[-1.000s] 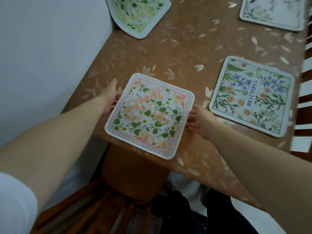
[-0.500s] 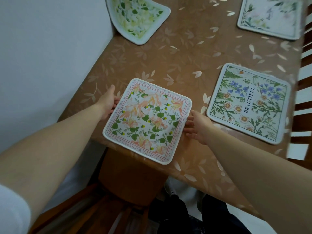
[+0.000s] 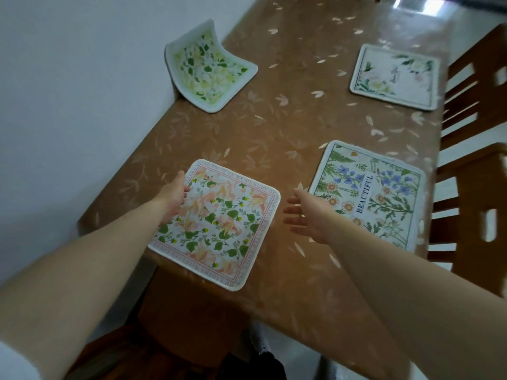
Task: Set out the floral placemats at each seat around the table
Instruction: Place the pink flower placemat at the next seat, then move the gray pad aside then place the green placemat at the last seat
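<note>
Brown petal-patterned desk [image 3: 274,127] carries four square floral placemats. Left hand [image 3: 172,198] rests on the peach-and-green bordered placemat [image 3: 216,226], fingers bent over its left edge. Right hand [image 3: 307,215] hovers open, fingers spread, beside the fern-and-daisy placemat [image 3: 384,198] reading "BEAUTIFUL".

Tabletop [image 3: 274,138]: brown, pale scattered petal print.
Near mat [image 3: 216,229], 6 o'clock: white, peach blossoms, green leaves, yellow dots, pink lettered border.
Mat at 3 o'clock [image 3: 367,196]: cream, blue flowers, daisies, green ferns, black "BEAUTIFUL".
Mat at 11 o'clock [image 3: 208,69]: white, yellow-green foliage.
Mat at 1 o'clock [image 3: 395,75]: pale, faint blooms, dark green border line.
</note>
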`<state>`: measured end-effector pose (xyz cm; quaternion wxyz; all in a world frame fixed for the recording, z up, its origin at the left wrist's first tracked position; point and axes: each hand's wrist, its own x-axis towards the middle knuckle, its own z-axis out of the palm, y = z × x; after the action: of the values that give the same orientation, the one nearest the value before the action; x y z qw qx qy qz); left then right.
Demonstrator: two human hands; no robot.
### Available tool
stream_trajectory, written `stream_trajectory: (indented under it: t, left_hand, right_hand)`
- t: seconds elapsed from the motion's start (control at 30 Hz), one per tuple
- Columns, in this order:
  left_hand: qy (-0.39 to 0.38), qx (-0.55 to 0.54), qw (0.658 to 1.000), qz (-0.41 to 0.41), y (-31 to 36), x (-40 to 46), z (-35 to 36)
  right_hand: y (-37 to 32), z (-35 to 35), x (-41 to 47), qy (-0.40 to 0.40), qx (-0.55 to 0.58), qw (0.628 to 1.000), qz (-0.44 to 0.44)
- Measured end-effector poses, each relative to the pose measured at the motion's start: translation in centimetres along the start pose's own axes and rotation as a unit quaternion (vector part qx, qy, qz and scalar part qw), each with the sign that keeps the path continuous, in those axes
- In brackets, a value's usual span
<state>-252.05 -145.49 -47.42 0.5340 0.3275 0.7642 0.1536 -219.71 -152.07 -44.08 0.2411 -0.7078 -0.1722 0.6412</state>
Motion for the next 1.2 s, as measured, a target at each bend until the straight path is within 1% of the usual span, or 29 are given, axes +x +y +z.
stream_trajectory:
  t: [0.07,0.13,0.23,0.3,0.37,0.47,0.57,0.7,0.8,0.9,0.97,1.1,1.2]
  left_hand:
    - [0.008,0.015,1.000,0.009,0.6,-1.0,1.5]
    - [0.037,0.044,0.998,0.018,1.4,-2.2,3.1]
    - [0.096,0.160,0.980,0.068,3.3,-3.6,5.2]
    - [0.110,0.215,0.963,0.122,4.7,-3.7,6.4]
    - [0.112,0.239,0.951,0.159,6.4,-3.0,7.6]
    - [0.116,0.276,0.937,0.182,9.0,-0.3,8.5]
    - [0.120,0.321,0.915,0.214,12.0,4.2,8.2]
    - [0.139,0.396,0.875,0.241,15.9,11.0,6.7]
    - [0.156,0.439,0.850,0.248,18.5,15.4,5.1]
    - [0.157,0.493,0.815,0.262,20.6,19.0,3.9]
    - [0.146,0.530,0.792,0.265,21.8,21.1,3.4]
    - [0.122,0.585,0.758,0.262,23.5,23.8,2.9]
    - [0.120,0.645,0.705,0.270,24.4,24.3,2.8]
  right_hand:
    - [-0.4,-1.8,-0.2,-0.012,-0.007,1.000,-0.015]
    - [-0.5,-3.5,-0.3,-0.022,-0.026,0.999,-0.032]
    - [-1.1,-5.4,-0.1,-0.038,-0.107,0.989,-0.096]
    - [-1.7,-6.2,0.5,-0.054,-0.154,0.974,-0.158]
    - [-2.2,-6.8,1.4,-0.052,-0.197,0.957,-0.206]
    - [-2.9,-6.7,3.2,-0.050,-0.260,0.936,-0.232]
    - [-3.9,-5.7,6.1,-0.045,-0.350,0.905,-0.238]
    - [-5.6,-3.4,10.2,-0.011,-0.430,0.862,-0.269]
    - [-7.3,-1.0,13.0,-0.009,-0.480,0.833,-0.274]
    - [-9.0,1.4,15.3,-0.009,-0.513,0.810,-0.284]
    - [-10.1,2.8,16.7,-0.005,-0.521,0.805,-0.284]
    - [-12.4,4.5,18.6,0.009,-0.517,0.805,-0.291]
    - [-13.6,4.9,19.5,0.017,-0.522,0.804,-0.286]
